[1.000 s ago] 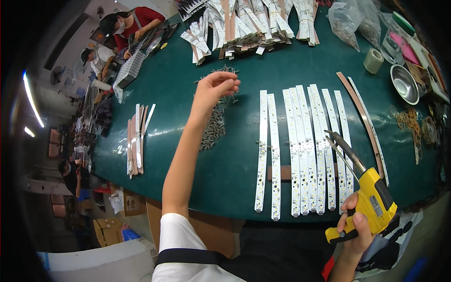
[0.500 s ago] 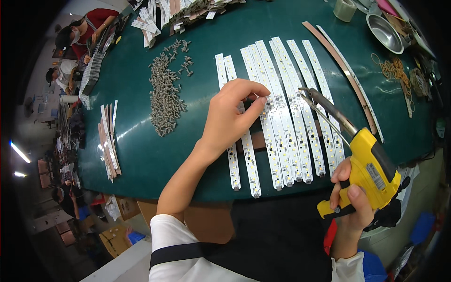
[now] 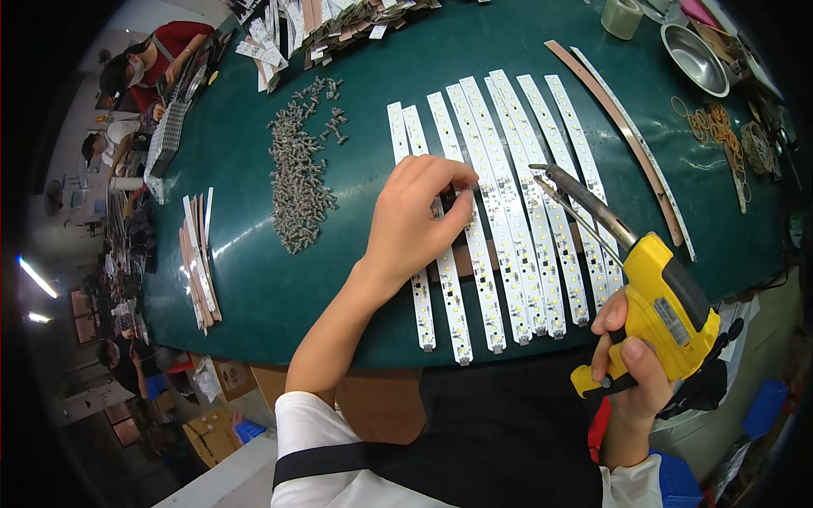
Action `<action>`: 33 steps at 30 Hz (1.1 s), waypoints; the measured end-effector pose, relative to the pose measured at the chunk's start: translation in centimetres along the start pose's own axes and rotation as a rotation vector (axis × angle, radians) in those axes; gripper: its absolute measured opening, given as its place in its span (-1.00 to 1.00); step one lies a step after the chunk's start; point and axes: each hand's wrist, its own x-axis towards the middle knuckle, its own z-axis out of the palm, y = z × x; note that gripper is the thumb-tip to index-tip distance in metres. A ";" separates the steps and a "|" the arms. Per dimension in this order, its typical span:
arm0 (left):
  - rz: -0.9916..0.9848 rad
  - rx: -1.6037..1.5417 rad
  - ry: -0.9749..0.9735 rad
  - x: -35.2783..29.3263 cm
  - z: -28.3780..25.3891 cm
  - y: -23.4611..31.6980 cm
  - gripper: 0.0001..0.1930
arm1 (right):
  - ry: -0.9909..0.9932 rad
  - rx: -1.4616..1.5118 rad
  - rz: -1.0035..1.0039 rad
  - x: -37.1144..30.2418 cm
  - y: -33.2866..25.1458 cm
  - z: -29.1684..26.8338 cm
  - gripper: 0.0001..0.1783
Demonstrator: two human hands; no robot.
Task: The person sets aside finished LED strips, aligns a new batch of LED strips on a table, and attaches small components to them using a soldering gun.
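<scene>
Several white LED strips (image 3: 523, 245) lie side by side, lengthwise away from me, on the green table. My left hand (image 3: 415, 216) is closed at the edge of one LED strip (image 3: 486, 296), thumb and forefinger pinching near its middle. That hand covers parts of the two leftmost strips. In my right hand (image 3: 637, 364) is a yellow soldering gun (image 3: 669, 296), gripped by its handle. Its dark tip points left and sits over the middle of the row, beside a thin metal tube; whether it touches a strip I cannot tell.
Left of the row lies a pile of small metal parts (image 3: 296, 186). Further left are loose strips (image 3: 199, 262), and a strip heap (image 3: 356, 30) sits at the back. A metal bowl (image 3: 694, 61), tape roll (image 3: 622, 19) and rubber bands (image 3: 711, 127) lie far right. Other people work at left.
The strip at my left fingers has slid left and toward me, apart from its neighbour. My left hand moved slightly left. The soldering gun's tip shifted a little left and nearer.
</scene>
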 end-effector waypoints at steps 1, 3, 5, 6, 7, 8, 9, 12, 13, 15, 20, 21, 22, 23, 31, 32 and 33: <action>-0.001 0.001 0.000 0.0 0.0 0.0 -0.88 | -0.001 0.001 0.001 0.0 0.0 0.0 -0.40; 0.046 0.037 -0.023 0.2 0.0 0.0 -0.86 | -0.018 -0.004 -0.003 0.0 0.1 0.1 -0.40; 0.046 0.039 -0.023 0.2 0.1 -0.1 -0.86 | -0.016 -0.005 0.004 0.1 0.1 0.2 -0.40; 0.047 0.041 -0.023 0.3 0.1 -0.1 -0.86 | -0.013 -0.007 0.011 0.1 0.0 0.2 -0.40; 0.047 0.042 -0.023 0.3 0.1 -0.1 -0.86 | -0.014 -0.006 0.011 0.1 0.0 0.3 -0.40; 0.025 0.045 -0.041 0.3 0.1 0.0 -0.86 | -0.013 -0.002 0.011 0.2 0.1 0.2 -0.40; 0.004 0.048 -0.058 0.4 0.0 0.1 -0.86 | -0.012 0.001 0.010 0.2 0.0 0.2 -0.40; -0.013 0.126 -0.122 0.4 -0.6 0.5 -0.87 | -0.005 -0.003 0.003 0.2 0.0 0.1 -0.40; -0.009 0.126 -0.120 0.4 -0.6 0.4 -0.87 | -0.004 -0.002 -0.001 0.2 0.0 0.1 -0.40; 0.000 0.036 -0.022 0.1 -0.4 0.3 -0.88 | -0.004 0.010 -0.002 0.1 0.0 0.1 -0.39; -0.018 -0.011 0.017 0.4 -0.2 0.3 -0.89 | 0.011 0.032 -0.011 0.2 -0.2 -0.1 -0.40; -0.018 -0.010 0.025 0.4 -0.1 0.3 -0.89 | 0.017 0.031 -0.007 0.3 -0.3 -0.1 -0.40; -0.003 -0.007 0.030 0.5 -0.1 0.3 -0.89 | 0.016 0.035 -0.023 0.3 -0.2 -0.2 -0.40; -0.025 -0.040 0.020 0.3 -0.1 0.3 -0.89 | 0.013 0.035 -0.014 0.3 -0.1 -0.1 -0.40; -0.015 -0.005 0.005 0.3 -0.3 0.5 -0.88 | -0.067 0.088 0.076 0.1 0.0 -0.6 -0.34; 0.019 0.028 0.014 0.3 -0.2 0.5 -0.87 | -0.069 0.087 0.089 0.1 0.1 -0.6 -0.33; 0.019 0.029 0.013 0.3 -0.2 0.5 -0.87 | -0.069 0.089 0.089 0.1 0.1 -0.6 -0.33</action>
